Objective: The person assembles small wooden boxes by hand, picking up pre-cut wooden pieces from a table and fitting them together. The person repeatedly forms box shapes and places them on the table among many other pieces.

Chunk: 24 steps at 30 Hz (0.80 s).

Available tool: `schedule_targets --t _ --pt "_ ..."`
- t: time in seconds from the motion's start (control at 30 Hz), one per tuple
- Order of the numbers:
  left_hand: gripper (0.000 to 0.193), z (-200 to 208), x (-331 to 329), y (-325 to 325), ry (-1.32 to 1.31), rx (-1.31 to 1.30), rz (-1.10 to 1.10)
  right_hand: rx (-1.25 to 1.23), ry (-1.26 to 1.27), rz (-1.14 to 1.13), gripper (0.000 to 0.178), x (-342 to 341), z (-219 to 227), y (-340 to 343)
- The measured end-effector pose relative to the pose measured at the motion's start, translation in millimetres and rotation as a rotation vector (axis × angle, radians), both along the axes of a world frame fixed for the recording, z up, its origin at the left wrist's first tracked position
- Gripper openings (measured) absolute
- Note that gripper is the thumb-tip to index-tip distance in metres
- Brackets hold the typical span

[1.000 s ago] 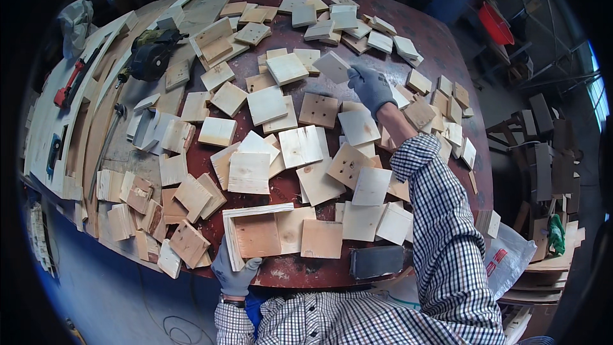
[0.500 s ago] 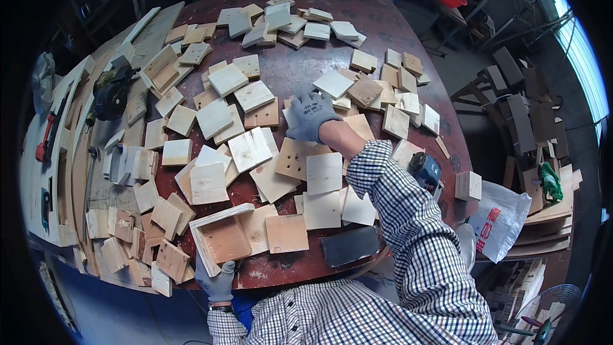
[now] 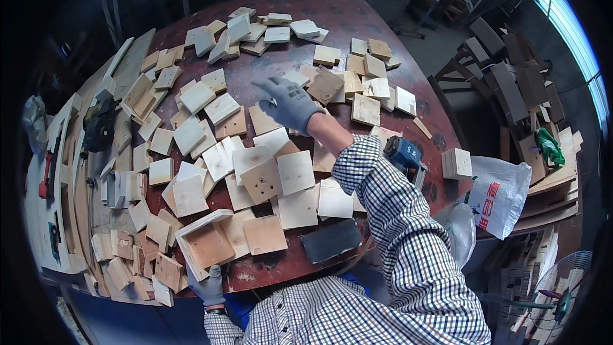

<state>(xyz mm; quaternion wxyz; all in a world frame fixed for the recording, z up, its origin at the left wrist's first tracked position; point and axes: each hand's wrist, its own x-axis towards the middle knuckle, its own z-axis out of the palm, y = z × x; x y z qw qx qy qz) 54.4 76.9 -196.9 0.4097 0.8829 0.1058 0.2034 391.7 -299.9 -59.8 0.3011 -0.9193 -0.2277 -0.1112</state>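
My left hand (image 3: 208, 285), in a grey glove, grips the near corner of a shallow open wooden box (image 3: 209, 246) at the table's front edge. Its thumb shows; the other fingers are hidden by the box. My right hand (image 3: 287, 101), also gloved, hovers over the middle of the pile with fingers stretched out to the left and nothing in them. Under and around it lie square wooden boards, among them a brown board (image 3: 327, 85) to its right. Nearer to me, a tan board with dark knots (image 3: 262, 181) overlaps a white board (image 3: 296, 173).
The dark red table (image 3: 290, 255) carries many loose boards. A black block (image 3: 331, 241) lies at its front edge, and a blue power tool (image 3: 403, 155) beside my right forearm. A stack of square boards (image 3: 456, 163) stands at the right edge, near a white plastic bag (image 3: 498, 195).
The fingers of my right hand have gone from curled to stretched out leftward. The knotted board has shifted nearer, with pale boards now beside it. My left hand stays at the box.
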Motion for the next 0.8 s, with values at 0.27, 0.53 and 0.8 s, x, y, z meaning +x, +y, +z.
schedule_targets --t 0.27,0.53,0.8 --pt "0.093 -3.0 1.1 -2.7 -0.019 0.076 -0.006 -0.539 0.438 -0.616 0.121 0.7 -13.5 -137.5" --pt "0.100 -0.1 -1.4 -1.6 0.054 0.067 0.002 -0.422 0.331 -0.656 0.109 -3.2 -17.8 -123.5" --pt "0.100 0.8 1.4 -3.2 0.023 0.096 0.016 -0.068 0.040 -0.234 0.066 1.3 -13.5 -77.8"
